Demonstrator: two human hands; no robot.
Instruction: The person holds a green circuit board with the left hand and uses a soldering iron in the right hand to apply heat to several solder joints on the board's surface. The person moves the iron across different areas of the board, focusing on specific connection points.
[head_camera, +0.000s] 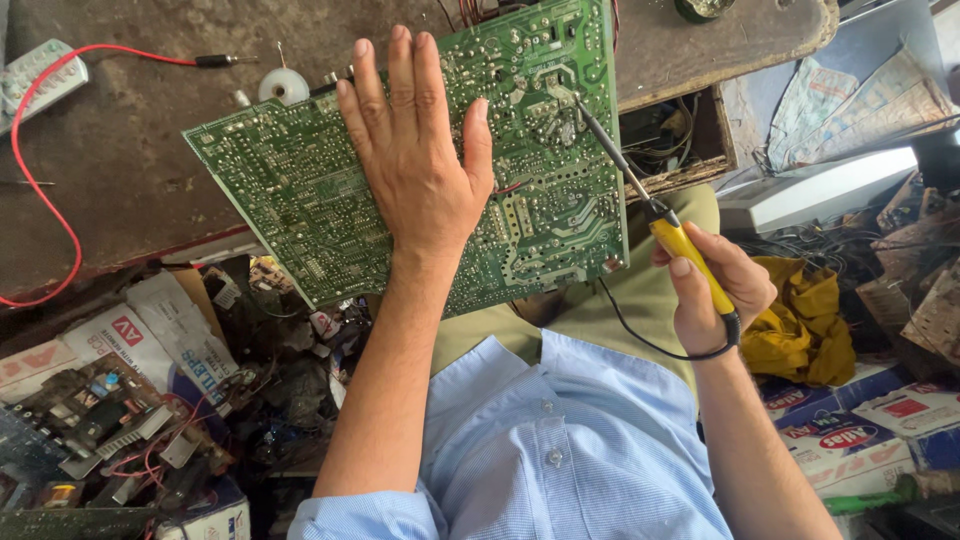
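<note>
A large green circuit board lies solder side up, half on the worn workbench and half over my lap. My left hand rests flat on its middle, fingers together, pressing it down. My right hand grips the yellow handle of a soldering iron. The iron's dark tip touches the board near its upper right area. A black cord loops from the handle under my wrist.
A red wire with a black probe curls over the bench at left, next to a white solder reel and a remote. Electronic scrap and cartons crowd the floor at left. A yellow cloth and boxes lie at right.
</note>
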